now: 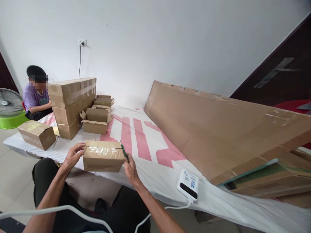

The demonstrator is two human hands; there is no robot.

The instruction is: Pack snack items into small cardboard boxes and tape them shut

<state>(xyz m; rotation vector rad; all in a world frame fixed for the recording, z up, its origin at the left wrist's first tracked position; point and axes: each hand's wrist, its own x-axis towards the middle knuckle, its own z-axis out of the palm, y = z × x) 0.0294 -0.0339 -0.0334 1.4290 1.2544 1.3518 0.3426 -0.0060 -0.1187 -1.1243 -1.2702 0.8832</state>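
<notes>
A small taped cardboard box [103, 156] rests at the near edge of a white sheet with red stripes [145, 145]. My left hand [73, 155] grips the box's left end, fingers curled over its top corner. My right hand [130, 166] is at the box's right end, closed on a thin green-handled tool [123, 149] that touches the box's top right corner. Clear tape shines across the box's top.
A stack of sealed boxes [71, 103] and several open boxes [96, 121] stand at the far left, with another person [36, 94] seated behind. One sealed box [37, 134] lies left. A large flat carton [223, 129] leans on the right. A white device [188, 183] with cable lies nearby.
</notes>
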